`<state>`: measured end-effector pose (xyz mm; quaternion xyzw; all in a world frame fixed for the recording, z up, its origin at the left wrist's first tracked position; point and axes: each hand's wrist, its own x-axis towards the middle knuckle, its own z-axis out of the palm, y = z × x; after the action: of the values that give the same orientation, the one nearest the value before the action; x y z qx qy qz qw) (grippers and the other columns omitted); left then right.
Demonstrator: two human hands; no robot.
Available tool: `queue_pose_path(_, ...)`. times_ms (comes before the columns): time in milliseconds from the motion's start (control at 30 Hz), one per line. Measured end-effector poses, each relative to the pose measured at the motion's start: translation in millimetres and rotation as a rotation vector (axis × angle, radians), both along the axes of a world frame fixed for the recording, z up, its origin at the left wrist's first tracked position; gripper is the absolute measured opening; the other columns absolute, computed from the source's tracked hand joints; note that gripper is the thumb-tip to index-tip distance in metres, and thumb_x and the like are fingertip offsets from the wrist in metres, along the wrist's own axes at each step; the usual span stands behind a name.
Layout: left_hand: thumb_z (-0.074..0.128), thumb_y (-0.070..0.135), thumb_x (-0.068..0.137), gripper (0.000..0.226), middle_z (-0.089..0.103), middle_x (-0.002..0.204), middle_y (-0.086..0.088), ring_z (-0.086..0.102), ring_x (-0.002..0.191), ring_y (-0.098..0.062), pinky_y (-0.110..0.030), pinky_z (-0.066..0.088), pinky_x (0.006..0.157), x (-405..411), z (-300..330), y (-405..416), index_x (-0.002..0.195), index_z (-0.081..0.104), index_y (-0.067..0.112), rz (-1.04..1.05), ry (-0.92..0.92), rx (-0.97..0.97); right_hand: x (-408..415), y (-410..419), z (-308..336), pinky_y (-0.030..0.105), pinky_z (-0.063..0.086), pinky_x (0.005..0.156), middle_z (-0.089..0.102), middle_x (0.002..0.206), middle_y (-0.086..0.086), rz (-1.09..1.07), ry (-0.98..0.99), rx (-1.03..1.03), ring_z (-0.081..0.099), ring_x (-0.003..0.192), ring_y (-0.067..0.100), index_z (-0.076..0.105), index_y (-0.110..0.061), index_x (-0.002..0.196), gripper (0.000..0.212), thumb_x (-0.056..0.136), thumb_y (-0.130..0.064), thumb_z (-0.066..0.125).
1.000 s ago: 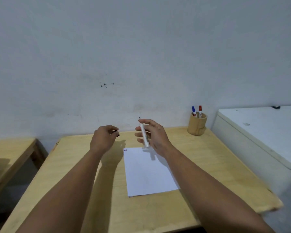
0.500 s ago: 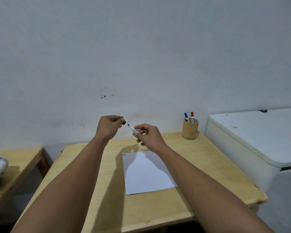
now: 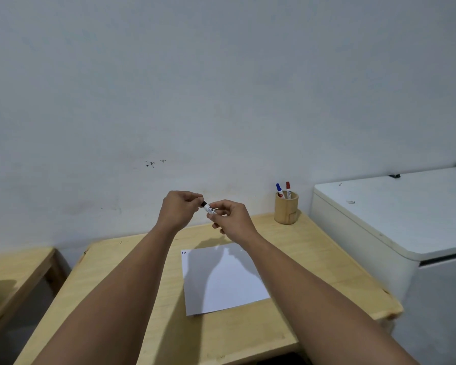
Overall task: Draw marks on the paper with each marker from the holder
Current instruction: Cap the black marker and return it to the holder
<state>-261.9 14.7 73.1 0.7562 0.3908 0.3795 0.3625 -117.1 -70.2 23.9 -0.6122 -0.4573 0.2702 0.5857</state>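
Nearest, paper [image 3: 223,279] flat on worktop [image 3: 313,259]. Above paper, right hand [image 3: 231,217] clamped on marker [image 3: 210,208], left hand [image 3: 181,209] pinching its black cap [image 3: 203,204]. Beyond paper, rightward, holder [image 3: 286,210] with two markers.

Single head view, looking forward-down over table [image 3: 313,248], wall close behind.
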Motion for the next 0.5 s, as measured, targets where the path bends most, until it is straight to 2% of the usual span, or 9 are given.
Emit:
queue_pose_path(133, 0.070, 0.017, 0.094, 0.011, 0.075, 0.080, 0.009, 0.074, 0.084, -0.017, -0.035, 0.057, 0.080, 18.9, -0.6, -9.7, 0.099, 0.080, 0.014, -0.011, 0.002, -0.025, 14.1, -3.6, -7.8, 0.012, 0.046, 0.052, 0.071, 0.093, 0.001, -0.062, 0.008, 0.020, 0.067, 0.057, 0.009, 0.078, -0.011, 0.115, 0.019, 0.096, -0.009, 0.078)
queue_pose_path(233, 0.069, 0.017, 0.091, 0.010, 0.076, 0.082, 0.004, 0.074, 0.087, -0.020, -0.043, 0.060, 0.089, 36.2, -4.0, -15.8, 0.093, 0.079, 0.018, -0.043, 0.009, -0.071, 26.2, -7.2, -18.0, 0.011, 0.045, 0.053, 0.071, 0.092, 0.000, -0.106, 0.012, 0.030, 0.068, 0.057, 0.009, 0.078, -0.017, 0.108, 0.014, 0.096, -0.010, 0.078)
queue_pose_path(300, 0.067, 0.020, 0.088, 0.014, 0.078, 0.087, -0.003, 0.074, 0.092, -0.026, -0.048, 0.059, 0.089, 49.8, -3.7, -18.1, 0.084, 0.080, 0.021, -0.083, 0.017, -0.089, 36.2, -10.4, -24.5, 0.012, 0.045, 0.054, 0.071, 0.092, 0.000, -0.139, 0.021, 0.027, 0.068, 0.057, 0.008, 0.079, -0.017, 0.105, 0.012, 0.096, -0.010, 0.077)
queue_pose_path(333, 0.065, 0.021, 0.088, 0.017, 0.078, 0.091, -0.007, 0.073, 0.095, -0.030, -0.049, 0.058, 0.088, 58.1, -1.8, -18.2, 0.087, 0.081, 0.019, -0.111, 0.021, -0.101, 43.7, -11.7, -25.8, 0.013, 0.045, 0.054, 0.071, 0.092, 0.000, -0.154, 0.024, 0.028, 0.068, 0.057, 0.008, 0.078, -0.016, 0.106, 0.012, 0.096, -0.009, 0.077)
queue_pose_path(400, 0.061, 0.016, 0.093, 0.027, 0.077, 0.105, -0.010, 0.071, 0.104, -0.032, -0.048, 0.059, 0.089, 78.5, 4.0, -16.5, 0.113, 0.079, 0.012, -0.195, 0.038, -0.137, 64.8, -13.8, -21.7, 0.016, 0.047, 0.057, 0.071, 0.088, -0.002, -0.183, 0.017, 0.037, 0.069, 0.058, 0.009, 0.075, -0.016, 0.109, 0.016, 0.096, -0.007, 0.076)
queue_pose_path(500, 0.057, 0.014, 0.097, 0.050, 0.074, 0.114, -0.003, 0.067, 0.098, -0.025, -0.043, 0.055, 0.090, 117.7, 7.9, -11.6, 0.147, 0.057, 0.017, -0.293, 0.076, -0.105, 109.2, -12.8, -0.6, 0.025, 0.052, 0.070, 0.070, 0.085, -0.005, -0.254, -0.060, 0.038, 0.073, 0.073, 0.016, 0.070, -0.019, 0.128, 0.031, 0.099, -0.008, 0.072)
